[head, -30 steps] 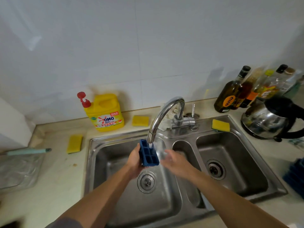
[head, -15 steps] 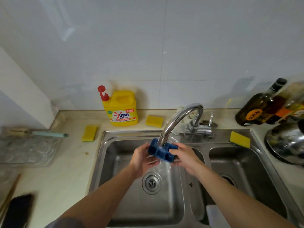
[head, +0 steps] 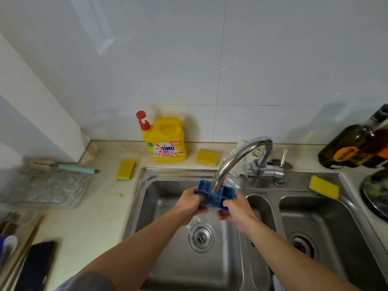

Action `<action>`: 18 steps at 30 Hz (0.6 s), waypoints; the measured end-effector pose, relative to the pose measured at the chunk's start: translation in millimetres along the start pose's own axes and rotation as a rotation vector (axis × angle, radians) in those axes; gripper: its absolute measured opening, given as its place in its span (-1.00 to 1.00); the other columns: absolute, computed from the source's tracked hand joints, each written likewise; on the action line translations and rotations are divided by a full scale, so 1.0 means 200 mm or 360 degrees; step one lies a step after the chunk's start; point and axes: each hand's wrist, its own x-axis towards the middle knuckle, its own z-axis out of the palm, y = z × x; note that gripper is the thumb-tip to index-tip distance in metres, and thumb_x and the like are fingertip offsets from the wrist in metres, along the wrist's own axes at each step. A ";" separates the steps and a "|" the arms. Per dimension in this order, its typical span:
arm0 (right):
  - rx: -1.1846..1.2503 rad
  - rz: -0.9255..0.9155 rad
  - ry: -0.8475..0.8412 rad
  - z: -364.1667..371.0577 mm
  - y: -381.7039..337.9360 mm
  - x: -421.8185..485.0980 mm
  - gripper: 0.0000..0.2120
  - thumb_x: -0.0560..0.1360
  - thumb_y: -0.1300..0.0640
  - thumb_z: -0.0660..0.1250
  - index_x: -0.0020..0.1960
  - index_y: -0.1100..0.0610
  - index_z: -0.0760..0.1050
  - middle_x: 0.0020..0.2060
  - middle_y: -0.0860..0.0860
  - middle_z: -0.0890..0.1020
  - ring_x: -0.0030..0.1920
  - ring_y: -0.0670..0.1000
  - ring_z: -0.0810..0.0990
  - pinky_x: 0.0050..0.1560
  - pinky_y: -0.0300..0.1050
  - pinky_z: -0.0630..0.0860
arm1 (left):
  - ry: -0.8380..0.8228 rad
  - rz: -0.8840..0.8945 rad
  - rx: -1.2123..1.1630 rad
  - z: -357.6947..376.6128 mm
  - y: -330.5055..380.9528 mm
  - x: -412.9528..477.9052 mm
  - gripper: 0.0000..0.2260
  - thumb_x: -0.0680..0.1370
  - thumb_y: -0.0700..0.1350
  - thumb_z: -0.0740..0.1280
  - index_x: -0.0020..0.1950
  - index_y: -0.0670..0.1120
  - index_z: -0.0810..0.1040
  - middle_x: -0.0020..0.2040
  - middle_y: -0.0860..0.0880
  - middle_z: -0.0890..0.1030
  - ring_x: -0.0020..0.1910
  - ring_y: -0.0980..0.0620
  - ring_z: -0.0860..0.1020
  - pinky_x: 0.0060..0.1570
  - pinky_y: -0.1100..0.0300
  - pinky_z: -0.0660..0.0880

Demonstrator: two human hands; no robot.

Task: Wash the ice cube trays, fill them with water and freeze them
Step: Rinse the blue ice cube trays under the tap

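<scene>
Head view: a blue ice cube tray [head: 212, 197] is held above the left basin [head: 168, 259] of a double sink, right under the tap [head: 237, 156].
Tray: moulded blue plastic with thin walls; squared cells show on its near face.
Left grip [head: 189, 203]: a bare hand, fingers curled round the tray's left end.
Right grip [head: 235, 208]: a bare hand, fingers curled round the tray's right end.
Water [head: 201, 217]: a clear stream spills from under the tray, between the two hands, towards the round ribbed drain [head: 201, 237].
In the way: the tap's polished chrome gooseneck arches near and left, and its spout covers the middle of the tray.
Sink: brushed stainless steel, rounded rectangular basins; the right basin [head: 327, 217] lies past a narrow divider.
Worktop [head: 100, 206]: pale, smooth, with a few brown specks.
Far side: a yellow plastic detergent jug [head: 165, 139] with a red pump stands against the glossy white tiled wall; a flat yellow sponge [head: 125, 169] lies to its left and a second sponge [head: 206, 157] to its right.
Sink's right rim: a third sponge [head: 323, 186].
Left: a brush [head: 77, 168] with a pale green handle lies across a clear, rippled dish [head: 48, 185].
Right: a dark glass bottle [head: 352, 148] and, near it, a shiny metal kettle [head: 375, 192] cut off by the edge.
</scene>
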 end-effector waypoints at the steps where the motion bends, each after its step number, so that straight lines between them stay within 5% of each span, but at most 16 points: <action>1: -0.0039 0.0003 0.0030 0.01 0.00 0.01 -0.71 0.58 0.44 0.21 0.15 0.12 0.48 -0.07 0.24 0.66 -0.39 0.09 0.63 -0.35 -0.08 0.61 | -0.0002 0.0010 0.0034 0.00 0.01 0.00 -0.78 0.59 -0.35 0.19 0.09 -0.17 0.58 -0.18 -0.09 0.66 -0.27 0.06 0.61 -0.28 0.22 0.57; 6: -0.0238 -0.0083 0.0082 0.07 -0.03 0.04 -0.77 0.57 0.37 0.19 0.02 0.11 0.54 -0.26 0.24 0.68 -0.42 0.10 0.62 -0.38 -0.08 0.58 | 0.0154 0.0040 0.0191 -0.02 0.04 0.00 -0.78 0.59 -0.35 0.16 0.02 -0.15 0.57 -0.27 -0.10 0.62 -0.42 0.08 0.55 -0.40 0.25 0.51; 11: -0.0218 -0.0105 0.0097 0.11 -0.03 0.06 -0.85 0.62 0.31 0.23 0.05 0.11 0.53 -0.16 0.23 0.69 -0.44 0.07 0.61 -0.38 -0.08 0.58 | 0.0202 0.0074 0.0260 -0.07 0.03 -0.01 -0.77 0.58 -0.35 0.14 0.04 -0.15 0.56 -0.24 -0.11 0.63 -0.43 0.09 0.55 -0.42 0.27 0.49; 18: -0.0435 -0.0340 -0.0031 0.19 -0.02 0.03 -0.76 0.60 0.30 0.20 0.09 -0.03 0.45 -0.33 0.14 0.71 -0.41 0.12 0.69 -0.43 -0.12 0.58 | 0.0346 -0.0047 -0.0132 -0.11 -0.02 -0.04 -0.77 0.60 -0.38 0.15 0.10 -0.19 0.56 -0.15 -0.17 0.67 -0.34 0.00 0.59 -0.37 0.19 0.55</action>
